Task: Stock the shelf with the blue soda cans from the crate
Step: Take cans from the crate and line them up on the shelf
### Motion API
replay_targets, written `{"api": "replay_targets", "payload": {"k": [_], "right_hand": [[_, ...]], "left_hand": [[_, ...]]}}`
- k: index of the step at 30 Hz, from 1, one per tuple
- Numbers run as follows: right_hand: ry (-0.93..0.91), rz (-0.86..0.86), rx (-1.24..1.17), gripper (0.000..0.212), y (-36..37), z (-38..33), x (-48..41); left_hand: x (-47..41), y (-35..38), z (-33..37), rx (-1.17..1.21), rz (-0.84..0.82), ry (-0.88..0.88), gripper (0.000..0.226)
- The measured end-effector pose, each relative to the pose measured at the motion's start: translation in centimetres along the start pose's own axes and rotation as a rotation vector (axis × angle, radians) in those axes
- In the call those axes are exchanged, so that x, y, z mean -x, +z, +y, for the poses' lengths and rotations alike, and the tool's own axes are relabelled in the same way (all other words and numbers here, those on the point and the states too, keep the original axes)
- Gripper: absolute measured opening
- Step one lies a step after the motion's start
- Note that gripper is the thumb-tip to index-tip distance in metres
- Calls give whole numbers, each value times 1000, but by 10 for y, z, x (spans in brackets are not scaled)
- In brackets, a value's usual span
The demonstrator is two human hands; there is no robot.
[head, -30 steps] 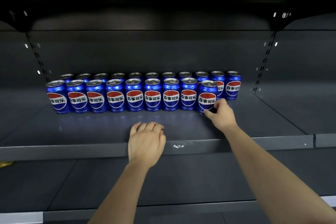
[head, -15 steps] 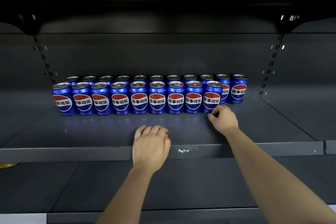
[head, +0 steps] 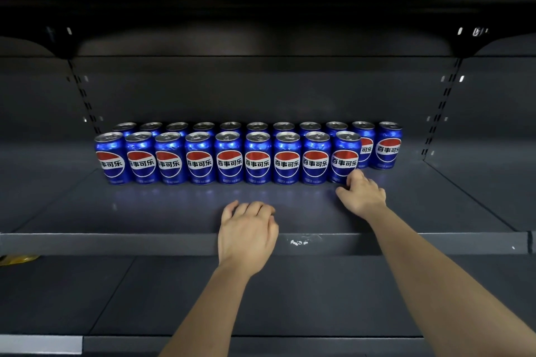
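20 blue soda cans [head: 229, 162] are stood upright on the dark grey shelf [head: 145, 211]: 9 in front, 11 behind. The right hand [head: 361, 195] is curled against the base of the rightmost front can [head: 345, 159]; a grip cannot be confirmed. The left hand [head: 246, 233] is rested on the shelf edge, loosely curled, holding nothing.

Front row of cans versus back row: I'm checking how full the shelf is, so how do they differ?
The front row has nine cans, the back row eleven. The front row stops short on the right, leaving the back row's last two labels visible. Both hold upright blue cans.
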State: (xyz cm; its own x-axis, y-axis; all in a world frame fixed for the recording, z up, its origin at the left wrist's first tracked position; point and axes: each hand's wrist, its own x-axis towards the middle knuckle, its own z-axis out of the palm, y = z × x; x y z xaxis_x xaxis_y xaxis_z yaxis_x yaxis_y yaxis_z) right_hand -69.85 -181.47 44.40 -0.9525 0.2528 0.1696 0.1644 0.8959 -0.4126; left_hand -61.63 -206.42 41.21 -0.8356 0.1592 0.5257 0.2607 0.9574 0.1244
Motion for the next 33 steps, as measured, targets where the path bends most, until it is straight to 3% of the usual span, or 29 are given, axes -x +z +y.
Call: {"api": "replay_targets", "payload": {"k": [6,9,15,20,24,28,33], "right_hand": [[-24,-33,15,29,-1,0,3],[-3,-48,-96,30,-8,0,10],[34,-85,-182,8,-19,-5,38],[8,-44,-199,5,-21,-39,89],[-7,-36,-308,10,-12,-77,150],[-38,40,-365,28,22,-114,220],[36,-96,-404,39,74,-164,305]], "left_hand": [[0,-6,0,-4,-75,6,45],[-3,-12,-1,50,-154,-1,36],[8,-28,-8,238,-182,-35,35],[40,-51,-30,295,-195,-27,38],[78,-68,-61,313,-218,25,44],[130,-85,-105,306,-291,9,46],[199,-105,-171,228,-400,-26,46]]}}
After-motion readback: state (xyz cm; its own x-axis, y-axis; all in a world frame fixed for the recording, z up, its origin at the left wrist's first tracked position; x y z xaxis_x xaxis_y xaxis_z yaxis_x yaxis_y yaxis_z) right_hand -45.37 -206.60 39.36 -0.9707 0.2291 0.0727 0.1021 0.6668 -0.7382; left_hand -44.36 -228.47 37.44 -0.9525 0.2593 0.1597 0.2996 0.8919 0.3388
